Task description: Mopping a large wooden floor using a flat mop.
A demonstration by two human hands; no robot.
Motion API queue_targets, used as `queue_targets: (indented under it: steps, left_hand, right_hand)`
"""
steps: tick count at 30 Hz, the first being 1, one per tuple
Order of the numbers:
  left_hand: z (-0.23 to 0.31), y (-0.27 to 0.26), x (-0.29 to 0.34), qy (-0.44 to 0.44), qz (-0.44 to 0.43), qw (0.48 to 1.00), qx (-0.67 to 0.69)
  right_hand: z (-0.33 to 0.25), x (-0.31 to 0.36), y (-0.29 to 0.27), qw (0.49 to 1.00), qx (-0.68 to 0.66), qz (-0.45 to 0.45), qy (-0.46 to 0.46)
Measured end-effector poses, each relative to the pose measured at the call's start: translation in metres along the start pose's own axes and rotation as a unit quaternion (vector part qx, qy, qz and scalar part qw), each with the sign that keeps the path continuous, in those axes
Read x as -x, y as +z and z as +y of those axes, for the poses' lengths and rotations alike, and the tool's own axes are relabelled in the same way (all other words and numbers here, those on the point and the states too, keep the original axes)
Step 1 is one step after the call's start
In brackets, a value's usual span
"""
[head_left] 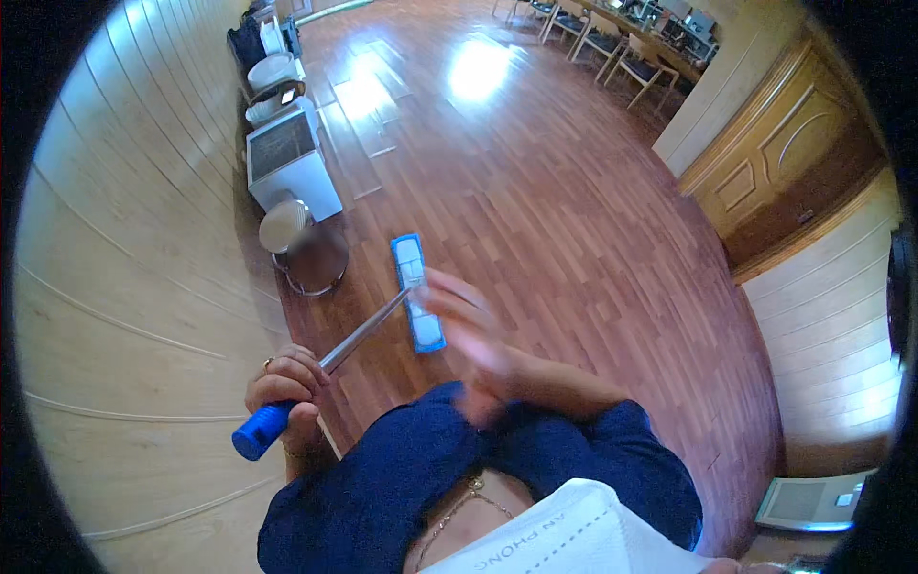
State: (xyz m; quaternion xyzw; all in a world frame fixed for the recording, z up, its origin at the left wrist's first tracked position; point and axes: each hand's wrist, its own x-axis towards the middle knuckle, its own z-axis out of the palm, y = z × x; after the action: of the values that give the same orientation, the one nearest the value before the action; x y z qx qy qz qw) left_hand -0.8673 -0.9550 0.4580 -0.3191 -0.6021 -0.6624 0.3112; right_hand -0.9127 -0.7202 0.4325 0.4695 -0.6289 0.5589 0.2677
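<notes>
A flat mop with a metal pole slants down and away from me toward the floor. My left hand is wrapped round the pole's upper end, just beyond its blue end grip. On the wood floor rests the mop head, a long rectangle with a blue border and white middle. My right hand is smeared by motion, in front of the mop head in this view. Its fingers look stretched out toward the pole's lower part, and no grip on the pole shows.
Along the left wall stand a round stool with metal legs, a white box-shaped unit and stacked items. Several chairs line a long table at the far right. A wooden door is in the right wall.
</notes>
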Motion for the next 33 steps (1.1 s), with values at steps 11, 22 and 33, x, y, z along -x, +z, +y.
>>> queue_targets:
  steps: [11,22,33]
  left_hand:
    - [-0.022,0.023,-0.016,-0.004,-0.105,0.987,-0.120]
    - [-0.020,0.066,-0.013,-0.045,-0.017,0.966,-0.254]
    - [-0.211,0.188,-0.135,-0.129,-0.233,0.943,-0.199]
  right_hand:
    - [0.207,0.094,0.092,0.909,0.014,-0.312,0.276]
    - [0.257,0.102,0.073,0.939,0.030,-0.309,0.148]
    - [0.496,0.160,-0.088,0.910,0.054,-0.123,0.392]
